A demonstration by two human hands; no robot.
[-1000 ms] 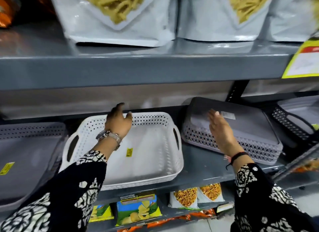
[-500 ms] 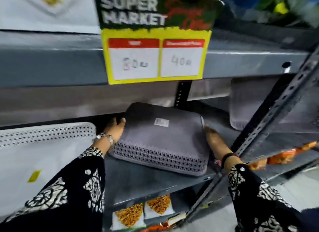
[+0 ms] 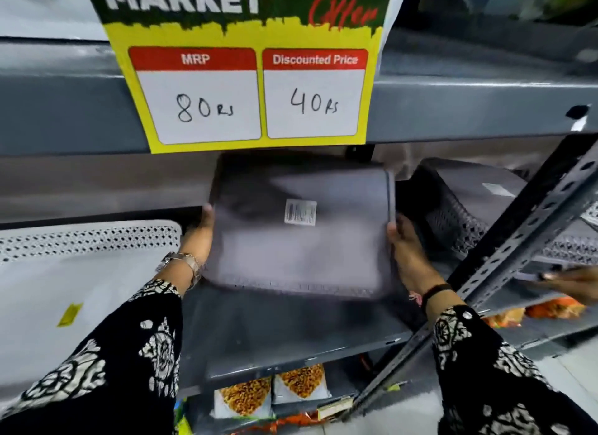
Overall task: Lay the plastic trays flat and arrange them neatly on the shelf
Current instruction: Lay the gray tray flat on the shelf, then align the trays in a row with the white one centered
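Two hands clamp the grey tray (image 3: 301, 227) by its side edges — left hand (image 3: 200, 237), right hand (image 3: 404, 250) — bottom up, tilted, right of the white tray (image 3: 87, 240). Advice: flip, lower level onto the shelf (image 3: 275, 334).

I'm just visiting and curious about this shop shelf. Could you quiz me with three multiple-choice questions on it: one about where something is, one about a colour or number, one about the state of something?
1. Where is the white tray?
A. left of the grey tray
B. on the floor
C. on top of the grey tray

2. What discounted price is handwritten on the sign?
A. 80 Rs
B. 40 Rs
C. 20 Rs

3. How is the grey tray held?
A. lying untouched
B. by one hand
C. by both hands, bottom up

Answers:
1 A: the white tray sits on the shelf to the left of the grey tray.
2 B: the sign reads 40 Rs under Discounted Price.
3 C: the left hand and right hand grip its sides, and its barcode label faces up.
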